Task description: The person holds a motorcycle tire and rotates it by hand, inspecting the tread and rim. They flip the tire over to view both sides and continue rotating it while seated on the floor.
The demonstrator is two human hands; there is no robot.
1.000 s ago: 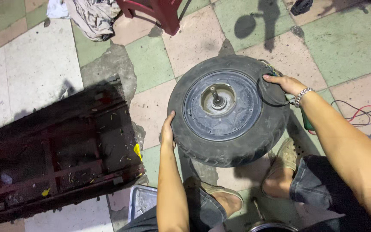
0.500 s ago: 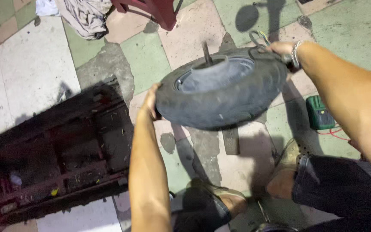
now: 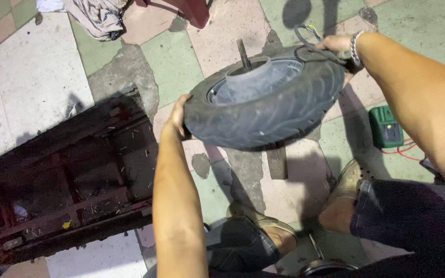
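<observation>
One small wheel (image 3: 266,100), a black tyre on a grey hub with a short axle sticking up, is held tilted above the tiled floor (image 3: 42,77) by two hands. The left hand (image 3: 177,117) closes its grip on the near-left edge of the tyre, fingers curled under it out of sight. The right hand (image 3: 338,44), with one bracelet at the wrist, grips the far-right edge, where a bundle of coloured wires (image 3: 305,32) comes off the wheel; its fingers are mostly hidden behind the tyre. One dark red metal frame (image 3: 63,175) lies on the floor to the left, cut off by the edge. One green box (image 3: 386,127) with red leads lies at the right. One crumpled cloth (image 3: 99,18) lies at the top. Two shoes show below, one partly hidden by a trouser leg.
</observation>
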